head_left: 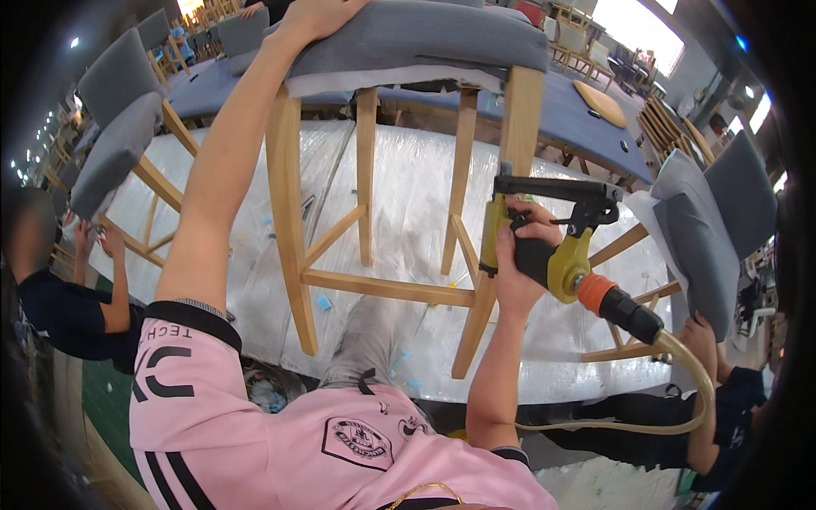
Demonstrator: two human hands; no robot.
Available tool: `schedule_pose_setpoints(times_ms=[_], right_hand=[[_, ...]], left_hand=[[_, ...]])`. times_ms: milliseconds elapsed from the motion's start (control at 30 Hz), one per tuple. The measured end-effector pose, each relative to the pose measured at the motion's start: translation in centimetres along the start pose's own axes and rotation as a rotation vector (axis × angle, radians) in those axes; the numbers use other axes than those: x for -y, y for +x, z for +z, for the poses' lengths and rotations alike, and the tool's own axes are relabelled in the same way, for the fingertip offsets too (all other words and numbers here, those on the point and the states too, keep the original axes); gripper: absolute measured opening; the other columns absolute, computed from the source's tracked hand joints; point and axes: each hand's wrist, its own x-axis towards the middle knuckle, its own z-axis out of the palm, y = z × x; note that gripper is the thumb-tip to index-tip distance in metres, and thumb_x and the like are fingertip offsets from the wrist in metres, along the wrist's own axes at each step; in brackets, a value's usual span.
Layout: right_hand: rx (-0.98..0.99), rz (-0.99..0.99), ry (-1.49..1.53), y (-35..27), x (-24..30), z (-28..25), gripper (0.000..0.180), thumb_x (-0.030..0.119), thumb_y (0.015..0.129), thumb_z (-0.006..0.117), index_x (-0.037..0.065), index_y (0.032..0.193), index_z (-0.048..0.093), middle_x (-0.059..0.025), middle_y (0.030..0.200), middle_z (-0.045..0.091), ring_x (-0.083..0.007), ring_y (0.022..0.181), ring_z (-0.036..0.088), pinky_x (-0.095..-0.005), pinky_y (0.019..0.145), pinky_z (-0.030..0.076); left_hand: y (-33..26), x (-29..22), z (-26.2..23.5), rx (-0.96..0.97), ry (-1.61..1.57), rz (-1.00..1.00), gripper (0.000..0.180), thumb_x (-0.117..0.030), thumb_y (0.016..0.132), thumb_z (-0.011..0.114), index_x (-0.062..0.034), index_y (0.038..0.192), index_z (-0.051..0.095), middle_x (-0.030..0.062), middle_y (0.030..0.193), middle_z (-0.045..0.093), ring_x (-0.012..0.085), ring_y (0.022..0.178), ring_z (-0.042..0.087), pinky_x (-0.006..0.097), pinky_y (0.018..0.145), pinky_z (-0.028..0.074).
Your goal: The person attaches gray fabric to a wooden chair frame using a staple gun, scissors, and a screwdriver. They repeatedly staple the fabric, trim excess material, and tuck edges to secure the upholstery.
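A chair with a grey upholstered seat (416, 42) and pale wooden legs (289, 212) stands upright in front of me. White cloth shows along the underside of the seat. My left hand (327, 15) lies on top of the grey seat, its fingers partly cut off by the upper edge of the picture. My right hand (520, 242) is wrapped round the black grip of a yellow and black air stapler (563, 270), beside the chair's right front leg. An orange and black coupling joins the stapler to a clear yellowish hose (705, 382).
The chair stands on a plastic-covered worktable (408, 340) with small blue scraps. People handle other grey chairs at the left (119, 161) and right (701, 238). A blue-topped table (578, 127) with a wooden panel (600, 104) lies beyond. The hose loops at my right.
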Motion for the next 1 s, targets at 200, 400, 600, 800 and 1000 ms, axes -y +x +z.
schedule_pose_setpoints(times_ms=[200, 400, 600, 800, 1000], right_hand=[[-0.077, 0.050, 0.003, -0.9, -0.3, -0.1, 0.030, -0.013, 0.086, 0.065, 0.007, 0.101, 0.048, -0.0178, 0.117, 0.066, -0.0320, 0.116, 0.067, -0.0481, 0.109, 0.047], [-0.009, 0.087, 0.039, -1.0, 0.6, 0.8, 0.028, -0.013, 0.086, 0.066, 0.007, 0.099, 0.050, -0.0174, 0.118, 0.066, -0.0320, 0.117, 0.067, -0.0466, 0.106, 0.049], [-0.030, -0.004, -0.043, 1.7, 0.5, 0.1, 0.015, -0.003, 0.081, 0.071, 0.004, 0.082, 0.058, -0.0110, 0.113, 0.072, -0.0232, 0.099, 0.068, -0.0352, 0.092, 0.052], [-0.035, -0.105, 0.084, 2.8, 0.2, 0.4, 0.024, -0.008, 0.086, 0.069, 0.006, 0.099, 0.055, -0.0186, 0.117, 0.066, -0.0295, 0.113, 0.067, -0.0426, 0.102, 0.051], [-0.074, -0.126, 0.125, 2.5, 0.3, -0.2, 0.025, -0.008, 0.086, 0.069, 0.006, 0.101, 0.054, -0.0179, 0.117, 0.067, -0.0291, 0.109, 0.068, -0.0428, 0.103, 0.050]], left_hand=[[-0.9, -2.5, 0.0, -0.083, 0.030, 0.042, 0.076, -0.074, 0.099, 0.035, -0.0148, 0.116, 0.080, 0.0210, 0.093, 0.077, 0.0388, 0.092, 0.075, 0.049, 0.091, 0.056], [-4.8, -9.9, -3.6, -0.109, 0.096, 0.162, 0.077, -0.073, 0.098, 0.043, -0.0055, 0.106, 0.080, 0.0199, 0.080, 0.075, 0.0343, 0.075, 0.076, 0.045, 0.074, 0.060], [-8.6, -14.3, -6.3, -0.158, 0.148, 0.166, 0.079, -0.075, 0.097, 0.045, -0.0031, 0.100, 0.079, 0.0177, 0.079, 0.075, 0.0320, 0.075, 0.076, 0.043, 0.072, 0.060], [-3.1, -14.5, -8.2, 0.140, 0.019, 0.239, 0.088, -0.082, 0.093, 0.043, -0.0028, 0.113, 0.076, 0.0220, 0.096, 0.074, 0.0310, 0.087, 0.075, 0.047, 0.079, 0.058], [-2.8, -18.0, -5.7, 0.233, -0.262, 0.360, 0.077, -0.069, 0.095, 0.052, -0.0060, 0.139, 0.060, 0.0234, 0.120, 0.068, 0.0379, 0.104, 0.069, 0.049, 0.093, 0.053]])
